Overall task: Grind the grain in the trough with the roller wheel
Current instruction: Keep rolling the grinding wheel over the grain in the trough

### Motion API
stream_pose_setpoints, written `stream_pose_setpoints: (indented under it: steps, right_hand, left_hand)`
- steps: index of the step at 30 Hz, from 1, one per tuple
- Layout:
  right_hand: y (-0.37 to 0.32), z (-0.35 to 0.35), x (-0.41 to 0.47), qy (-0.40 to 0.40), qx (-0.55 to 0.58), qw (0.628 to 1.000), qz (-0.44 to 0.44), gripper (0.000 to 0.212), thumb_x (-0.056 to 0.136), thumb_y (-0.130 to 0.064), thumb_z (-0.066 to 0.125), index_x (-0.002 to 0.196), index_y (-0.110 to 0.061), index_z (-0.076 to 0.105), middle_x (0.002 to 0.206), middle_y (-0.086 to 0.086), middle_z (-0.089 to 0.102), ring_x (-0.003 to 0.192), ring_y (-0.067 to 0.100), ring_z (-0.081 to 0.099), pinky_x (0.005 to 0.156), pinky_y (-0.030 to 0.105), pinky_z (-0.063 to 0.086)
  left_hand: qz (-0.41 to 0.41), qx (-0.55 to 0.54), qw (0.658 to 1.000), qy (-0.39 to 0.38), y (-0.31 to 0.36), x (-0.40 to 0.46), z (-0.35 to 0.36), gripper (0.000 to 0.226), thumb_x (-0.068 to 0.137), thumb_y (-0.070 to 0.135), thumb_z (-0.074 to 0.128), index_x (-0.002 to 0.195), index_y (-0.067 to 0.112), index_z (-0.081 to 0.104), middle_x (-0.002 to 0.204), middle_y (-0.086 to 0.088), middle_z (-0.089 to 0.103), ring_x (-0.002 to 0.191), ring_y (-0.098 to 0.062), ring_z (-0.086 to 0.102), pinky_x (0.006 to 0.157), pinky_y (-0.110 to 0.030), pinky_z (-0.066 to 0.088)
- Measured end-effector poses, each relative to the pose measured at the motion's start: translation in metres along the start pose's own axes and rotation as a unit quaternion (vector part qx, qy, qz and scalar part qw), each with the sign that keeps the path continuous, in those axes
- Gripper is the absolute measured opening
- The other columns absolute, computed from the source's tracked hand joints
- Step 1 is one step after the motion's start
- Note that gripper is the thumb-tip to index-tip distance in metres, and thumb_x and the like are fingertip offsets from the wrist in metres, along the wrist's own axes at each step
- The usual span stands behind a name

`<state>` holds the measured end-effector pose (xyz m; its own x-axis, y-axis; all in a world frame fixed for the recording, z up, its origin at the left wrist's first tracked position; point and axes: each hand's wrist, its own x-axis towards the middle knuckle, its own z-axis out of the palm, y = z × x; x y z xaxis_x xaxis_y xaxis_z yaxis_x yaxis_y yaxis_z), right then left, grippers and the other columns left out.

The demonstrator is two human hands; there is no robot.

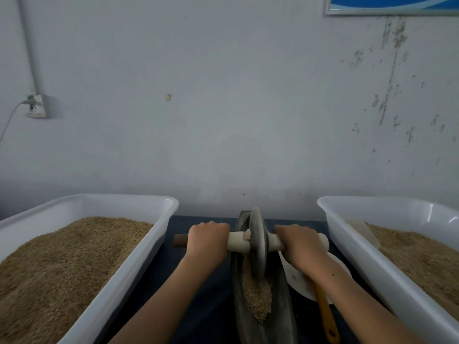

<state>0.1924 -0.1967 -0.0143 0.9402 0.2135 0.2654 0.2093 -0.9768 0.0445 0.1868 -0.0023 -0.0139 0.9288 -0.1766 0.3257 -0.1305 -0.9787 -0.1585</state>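
Grain (pixel 257 297) lies in a loose tan heap along the dark narrow trough (pixel 282 294) at the lower centre of the frame, and the grey wheel (pixel 258 244) stands upright in the trough at the heap's far end. We hold the pale handle (pixel 238 240) that runs through the wheel: our left hand (pixel 207 240) has its fingers curled round the handle left of the wheel, our right hand (pixel 301 247) wraps the handle on the right.

We judge the wheel heavy and stiff, likely metal or stone, so its own weight should do the crushing; the smooth handle may slip, and a grip close to the wheel on both sides keeps it from tipping. The grain is light and loose and will spill if pushed over the trough's edge.

White tubs (pixel 149 244) of grain sit at lower left and lower right. A white plate (pixel 295 279) and an orange-handled tool (pixel 326 316) lie right of the trough. We can read no writing; the blue sign (pixel 392 4) at upper right is cut off.
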Motion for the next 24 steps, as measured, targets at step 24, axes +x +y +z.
stream_pose_setpoints:
  steps: [24]
  right_hand:
    - [-0.005, -0.012, -0.002, -0.064, -0.024, 0.998, 0.005, 0.024, 0.089, -0.011, 0.055, 0.112, -0.02, 0.054, 0.111, 0.002, 0.062, 0.101, 0.022, 0.059, 0.084, 0.032, 0.043]
  left_hand:
    - [0.028, -0.021, 0.999, -0.016, -0.008, 0.006, 0.006, 0.028, 0.086, 0.03, 0.059, 0.112, 0.022, 0.055, 0.106, 0.0, 0.063, 0.096, -0.019, 0.059, 0.075, -0.029, 0.038]
